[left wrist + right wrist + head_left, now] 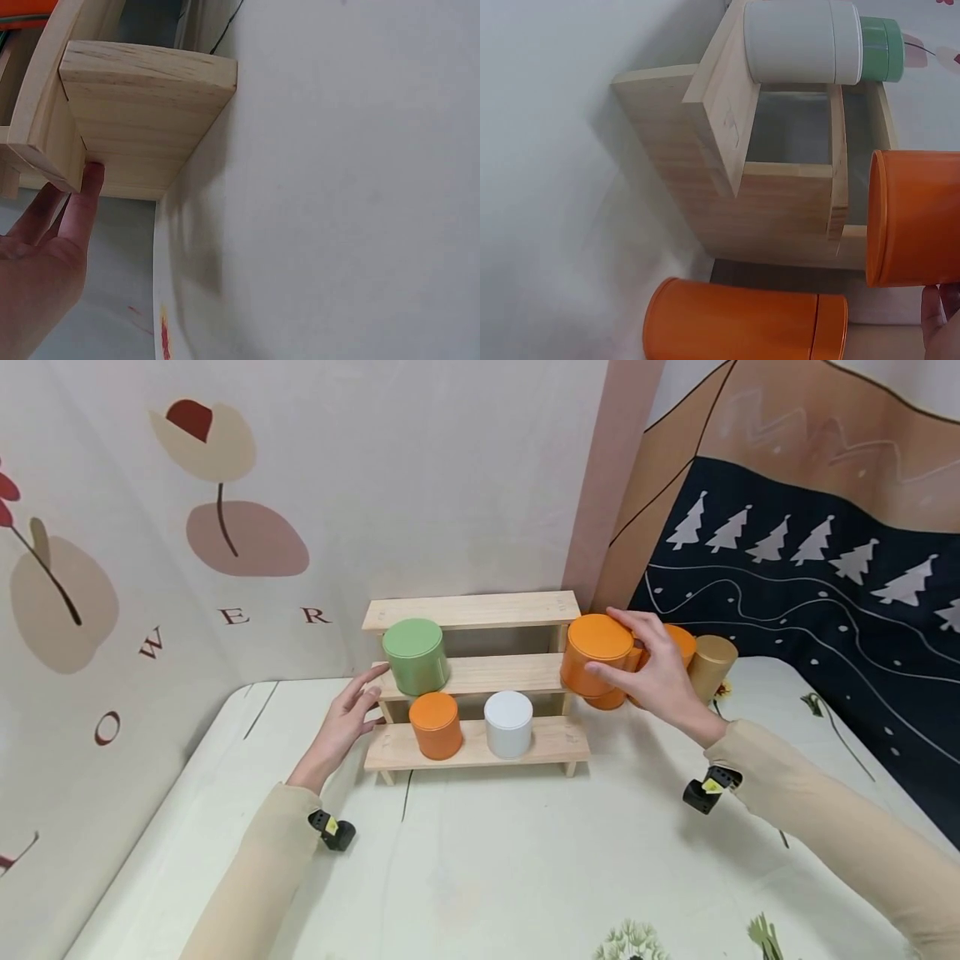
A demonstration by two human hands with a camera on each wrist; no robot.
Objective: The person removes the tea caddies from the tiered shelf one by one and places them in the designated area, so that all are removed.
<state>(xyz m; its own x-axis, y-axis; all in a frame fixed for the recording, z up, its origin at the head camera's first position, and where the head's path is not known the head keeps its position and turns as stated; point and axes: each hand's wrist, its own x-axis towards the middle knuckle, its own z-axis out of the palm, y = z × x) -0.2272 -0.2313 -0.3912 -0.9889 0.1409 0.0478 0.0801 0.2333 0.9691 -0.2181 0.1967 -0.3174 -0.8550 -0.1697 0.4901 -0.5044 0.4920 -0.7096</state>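
Note:
My right hand (662, 681) grips a lidded orange canister (597, 653) at the right end of the three-tier wooden display stand (510, 675). Whether its base touches the middle tier is unclear. In the right wrist view, the held canister (916, 217) fills the right edge, with fingertips against it. My left hand (339, 731) holds the left end of the middle plank, finger and thumb on either side (45, 259). A green canister (415, 657) sits on the middle tier. On the bottom tier stand a smaller orange canister (436, 727) and a white one (509, 725).
Below the held canister, another orange canister (742, 319) stands beside the stand. Behind my right hand are a partly hidden orange canister (682, 642) and a gold one (712, 667). A white floral cloth (495, 852) covers the table; printed curtains hang behind.

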